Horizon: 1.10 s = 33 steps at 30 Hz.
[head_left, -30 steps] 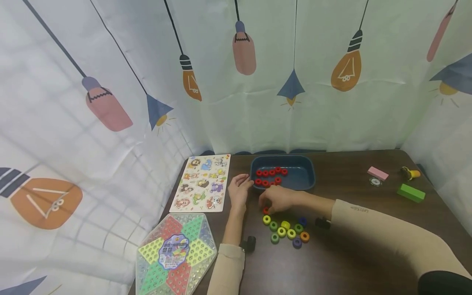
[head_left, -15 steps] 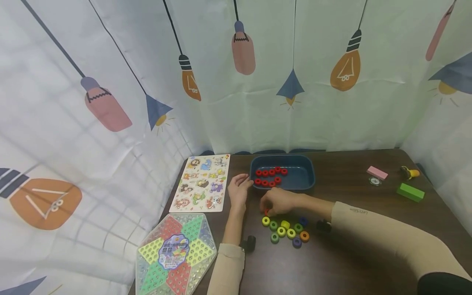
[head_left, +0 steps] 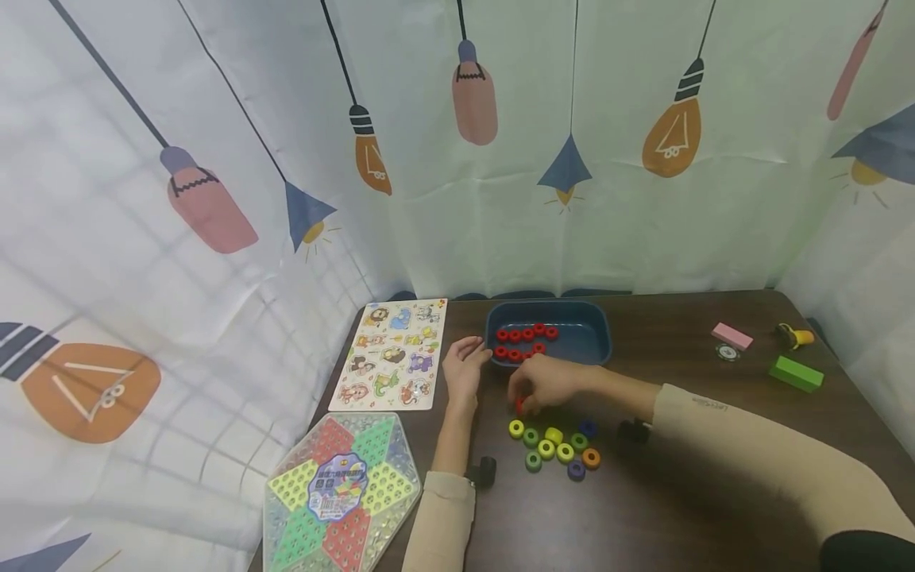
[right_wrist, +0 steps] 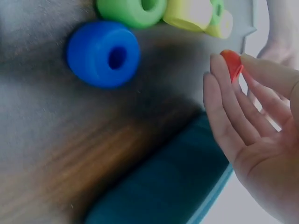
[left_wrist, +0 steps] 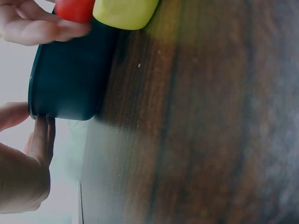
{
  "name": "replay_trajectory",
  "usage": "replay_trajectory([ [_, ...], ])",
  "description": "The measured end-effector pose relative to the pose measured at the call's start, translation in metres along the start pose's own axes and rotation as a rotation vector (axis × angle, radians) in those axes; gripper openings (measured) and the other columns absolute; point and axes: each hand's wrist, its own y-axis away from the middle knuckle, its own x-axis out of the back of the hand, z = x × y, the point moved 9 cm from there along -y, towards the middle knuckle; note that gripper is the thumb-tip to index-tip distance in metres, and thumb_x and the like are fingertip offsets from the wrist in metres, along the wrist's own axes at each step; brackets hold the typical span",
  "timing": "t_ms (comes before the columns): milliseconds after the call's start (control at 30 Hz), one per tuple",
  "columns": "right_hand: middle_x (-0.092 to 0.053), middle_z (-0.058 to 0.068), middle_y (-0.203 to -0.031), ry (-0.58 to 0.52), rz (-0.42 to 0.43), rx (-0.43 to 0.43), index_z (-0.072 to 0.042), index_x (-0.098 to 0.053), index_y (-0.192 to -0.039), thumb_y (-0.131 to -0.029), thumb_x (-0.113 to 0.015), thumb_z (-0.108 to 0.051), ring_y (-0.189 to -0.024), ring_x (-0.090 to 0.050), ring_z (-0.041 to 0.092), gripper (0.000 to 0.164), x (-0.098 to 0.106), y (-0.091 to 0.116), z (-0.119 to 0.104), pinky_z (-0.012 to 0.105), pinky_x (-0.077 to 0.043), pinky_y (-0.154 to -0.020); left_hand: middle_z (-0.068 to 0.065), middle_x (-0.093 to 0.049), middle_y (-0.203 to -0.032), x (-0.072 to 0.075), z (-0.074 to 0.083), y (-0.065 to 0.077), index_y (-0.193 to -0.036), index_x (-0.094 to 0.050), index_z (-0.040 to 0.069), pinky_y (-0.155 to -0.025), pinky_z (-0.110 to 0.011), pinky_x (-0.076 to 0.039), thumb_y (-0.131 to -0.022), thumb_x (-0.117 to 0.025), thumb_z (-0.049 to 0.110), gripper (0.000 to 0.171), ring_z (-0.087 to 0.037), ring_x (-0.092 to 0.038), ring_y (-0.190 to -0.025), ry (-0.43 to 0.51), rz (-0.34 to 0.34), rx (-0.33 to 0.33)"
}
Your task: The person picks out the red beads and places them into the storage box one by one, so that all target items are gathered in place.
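Note:
My right hand [head_left: 546, 383] pinches a red bead [right_wrist: 232, 64] between thumb and fingertips, in front of the dark blue tray [head_left: 589, 334]. The other fingers are stretched out in the right wrist view. At the tray's left end, my left hand [head_left: 463, 372] holds the rim, its thumb at the top edge and fingers [left_wrist: 41, 140] against the outer wall. Several red beads [head_left: 527, 335] lie in rows in the tray's left part. Just below my right hand are yellow beads [head_left: 546, 450], green beads, an orange bead [head_left: 591, 458] and a blue bead [right_wrist: 103, 54].
An animal puzzle board [head_left: 389, 355] lies at the left, with a hexagonal game board [head_left: 341, 492] in front of it. Toward the right edge are a pink block [head_left: 732, 336], a small round dial [head_left: 727, 353], a green block [head_left: 797, 374] and a yellow-and-black item [head_left: 795, 337].
The red bead, at first on the table under my right fingers, is now pinched and raised a little. My right hand has shifted slightly toward the tray. My left hand stays put.

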Motion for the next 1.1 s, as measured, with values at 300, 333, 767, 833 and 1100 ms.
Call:
replay_trajectory([
  [300, -0.072, 0.005, -0.097, -0.203, -0.063, -0.091, -0.009, -0.07, -0.107, -0.087, -0.071, -0.004, -0.073, -0.073, 0.026, 0.021, 0.049, 0.01, 0.001, 0.045, -0.06, -0.068, -0.015, -0.065, -0.12, 0.0, -0.002, -0.001, -0.12, -0.06, 0.001, -0.097, -0.036, -0.051, -0.084, -0.072, 0.0, 0.038, -0.023, -0.064, -0.114, 0.004, 0.001, 0.004],
  [333, -0.072, 0.007, -0.098, -0.214, -0.069, -0.101, -0.01, -0.07, -0.108, -0.088, -0.07, -0.004, -0.073, -0.073, 0.027, 0.021, 0.056, 0.011, 0.002, 0.047, -0.06, -0.07, -0.016, -0.065, -0.122, 0.0, -0.002, -0.001, -0.121, -0.059, 0.0, -0.097, -0.036, -0.051, -0.084, -0.072, 0.0, 0.039, -0.024, -0.064, -0.115, 0.012, -0.008, 0.009],
  [767, -0.07, 0.015, -0.098, -0.071, -0.029, -0.261, 0.003, -0.064, -0.113, -0.087, -0.061, 0.002, -0.077, -0.072, 0.028, 0.026, 0.099, 0.012, 0.065, 0.038, -0.06, -0.067, -0.026, -0.058, -0.129, -0.001, 0.016, 0.009, -0.127, -0.052, -0.009, -0.099, -0.037, -0.049, -0.084, -0.07, -0.003, 0.048, -0.034, -0.058, -0.122, 0.032, -0.074, 0.032],
  [833, -0.071, 0.011, -0.092, -0.04, -0.029, -0.292, 0.001, -0.066, -0.11, -0.085, -0.061, 0.002, -0.074, -0.072, 0.026, 0.025, 0.095, 0.012, 0.076, 0.035, -0.059, -0.063, -0.025, -0.059, -0.129, -0.001, 0.01, 0.006, -0.127, -0.053, -0.008, -0.099, -0.037, -0.049, -0.084, -0.069, -0.003, 0.046, -0.033, -0.058, -0.122, 0.037, -0.066, 0.028],
  [1100, -0.071, 0.008, -0.095, -0.078, -0.033, -0.362, 0.001, -0.064, -0.112, -0.085, -0.062, 0.001, -0.077, -0.072, 0.022, 0.027, 0.077, 0.014, 0.096, 0.035, -0.06, -0.067, -0.018, -0.065, -0.12, 0.002, -0.004, -0.003, -0.119, -0.06, -0.001, -0.09, -0.031, -0.054, -0.081, -0.073, -0.003, 0.04, -0.029, -0.064, -0.114, 0.045, -0.005, -0.026],
])
